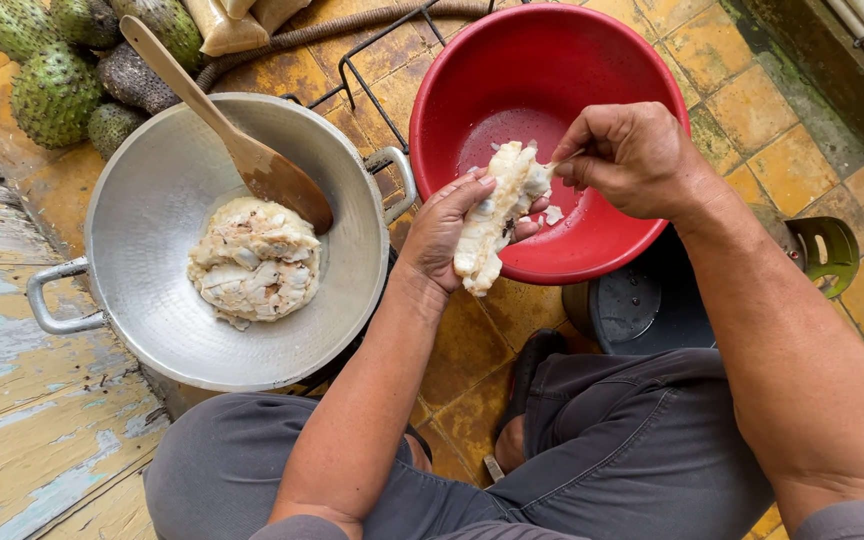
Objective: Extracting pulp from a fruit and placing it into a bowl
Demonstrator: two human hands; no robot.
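Over the near rim of a red plastic basin, the left hand cups a long piece of white soursop pulp, fingers curled under it, while the right hand pinches its upper end with thumb and fingertips closed. At nine o'clock from the hands sits a metal wok holding a mound of pulp and a wooden spatula. Green soursops lie at eleven o'clock on the tiled floor.

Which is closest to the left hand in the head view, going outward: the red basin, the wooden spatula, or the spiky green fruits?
From the left hand, which holds a strip of white pulp:
1. Red basin, just right of it, rim beside the fingers.
2. Wooden spatula, to the left, resting in the metal wok.
3. Spiky green fruits, far upper left.
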